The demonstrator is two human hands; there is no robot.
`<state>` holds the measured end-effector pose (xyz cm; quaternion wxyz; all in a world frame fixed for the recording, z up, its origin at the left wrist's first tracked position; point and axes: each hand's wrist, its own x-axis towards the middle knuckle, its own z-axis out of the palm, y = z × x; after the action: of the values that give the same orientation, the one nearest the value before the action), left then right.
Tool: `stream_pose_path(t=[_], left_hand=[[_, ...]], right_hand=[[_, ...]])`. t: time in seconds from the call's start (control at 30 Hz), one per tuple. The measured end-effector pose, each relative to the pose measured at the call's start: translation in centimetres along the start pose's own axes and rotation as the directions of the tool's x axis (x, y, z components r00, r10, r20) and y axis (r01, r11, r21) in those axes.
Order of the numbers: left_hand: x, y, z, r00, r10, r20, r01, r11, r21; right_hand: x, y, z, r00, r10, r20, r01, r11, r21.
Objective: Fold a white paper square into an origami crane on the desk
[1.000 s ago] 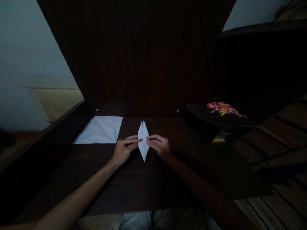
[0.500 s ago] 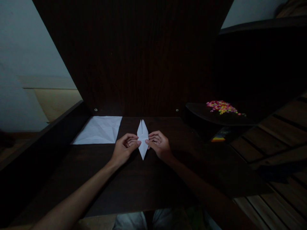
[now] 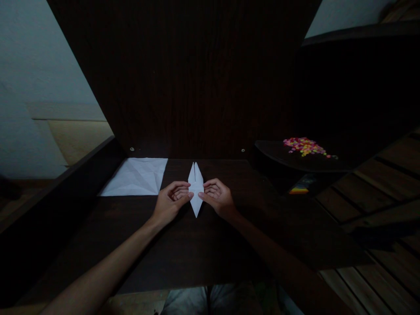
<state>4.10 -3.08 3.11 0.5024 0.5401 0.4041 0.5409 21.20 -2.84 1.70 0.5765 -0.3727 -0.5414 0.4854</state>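
Between my two hands is a folded white paper (image 3: 196, 186), a narrow diamond with a slit running down from its far tip and a single point toward me. My left hand (image 3: 170, 201) pinches its left edge, thumb on top and the other fingers curled at the side. On the right edge, my right hand (image 3: 219, 197) grips it the same way, its thumb pressed on the paper's face. A creased white sheet (image 3: 136, 177) lies flat on the dark tabletop, left of my left hand.
Small colourful pieces (image 3: 306, 146) are heaped on a rounded dark shelf (image 3: 278, 157) at the right. A dark upright panel (image 3: 197, 78) stands behind the tabletop (image 3: 157, 258), and a raised side board (image 3: 65, 183) borders it on the left.
The view has shifted very slightly. Both hands keep their hold on the folded paper, with the right fingers drawn in a little at its edge.
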Motion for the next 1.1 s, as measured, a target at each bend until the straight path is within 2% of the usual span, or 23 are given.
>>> stream_pose_path(t=[0.2,0.47,0.87,1.1], left_hand=[[0.03,-0.26,-0.1,1.0,0.007,0.026,-0.007,1.0,-0.013],[0.03,-0.34,-0.27,0.999,-0.014,0.047,0.015,1.0,-0.02],[-0.01,-0.02,-0.09,0.993,0.011,0.114,-0.004,0.998,-0.063],[0.04,-0.35,-0.19,0.993,0.033,0.112,-0.025,0.997,-0.069]], right_hand=[[0.03,-0.14,0.17,0.999,0.044,-0.027,-0.044,0.999,0.016],[0.01,0.23,0.1,1.0,0.013,-0.013,-0.013,0.999,0.032],[0.18,0.38,-0.09,0.999,0.009,0.038,-0.011,0.999,0.041],[0.18,0.48,-0.22,0.998,0.014,0.056,-0.016,0.999,0.028]])
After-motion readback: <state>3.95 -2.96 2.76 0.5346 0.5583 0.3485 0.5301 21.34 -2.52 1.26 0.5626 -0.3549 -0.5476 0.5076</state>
